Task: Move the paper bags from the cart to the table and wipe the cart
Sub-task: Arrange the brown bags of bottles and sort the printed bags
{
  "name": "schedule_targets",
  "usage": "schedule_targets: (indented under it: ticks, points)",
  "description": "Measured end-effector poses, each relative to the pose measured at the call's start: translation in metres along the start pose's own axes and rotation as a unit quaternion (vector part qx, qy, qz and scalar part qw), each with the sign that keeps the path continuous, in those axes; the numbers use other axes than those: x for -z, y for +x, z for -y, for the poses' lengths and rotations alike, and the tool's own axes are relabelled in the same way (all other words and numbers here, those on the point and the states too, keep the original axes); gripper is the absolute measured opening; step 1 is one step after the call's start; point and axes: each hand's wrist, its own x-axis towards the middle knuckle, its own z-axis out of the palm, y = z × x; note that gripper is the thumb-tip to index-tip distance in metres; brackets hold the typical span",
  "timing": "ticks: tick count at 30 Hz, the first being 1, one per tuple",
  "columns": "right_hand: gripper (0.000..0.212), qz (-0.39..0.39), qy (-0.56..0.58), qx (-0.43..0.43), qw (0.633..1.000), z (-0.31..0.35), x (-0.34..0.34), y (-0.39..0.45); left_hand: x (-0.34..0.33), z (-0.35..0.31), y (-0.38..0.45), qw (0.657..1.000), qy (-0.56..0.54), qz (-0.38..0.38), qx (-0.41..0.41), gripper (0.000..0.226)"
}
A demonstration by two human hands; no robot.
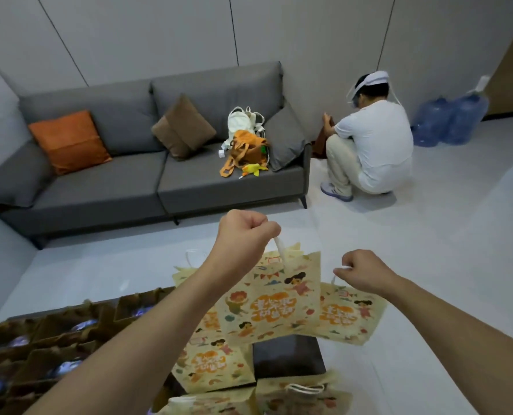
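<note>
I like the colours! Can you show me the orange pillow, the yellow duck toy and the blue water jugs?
Orange pillow (69, 141): head view, middle of its front face.
Duck toy (253, 169): head view, on its yellow body.
Water jugs (462, 118): head view, side of the right jug.

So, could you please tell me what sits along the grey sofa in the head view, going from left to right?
Orange cushion → brown cushion → white bag with an orange bag just in front of it → grey cushion at the right armrest.

left hand (243, 232): grips paper bag (267, 301) | right hand (366, 272): grips second bag (349, 317)
</note>
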Motion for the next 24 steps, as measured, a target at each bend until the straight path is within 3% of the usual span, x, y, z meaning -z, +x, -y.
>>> schedule_targets:
  ticks: [8, 24]
  points:
    - [0.034, 0.038, -0.012, 0.029, 0.999, 0.027, -0.02, 0.036, 0.017, -0.012, -0.009, 0.999, -0.021, -0.043, -0.013, 0.042]
    - [0.039, 0.105, 0.019, 0.081, 0.991, 0.074, -0.06, 0.072, 0.046, 0.011, -0.034, 0.995, -0.019, -0.093, 0.019, 0.046]
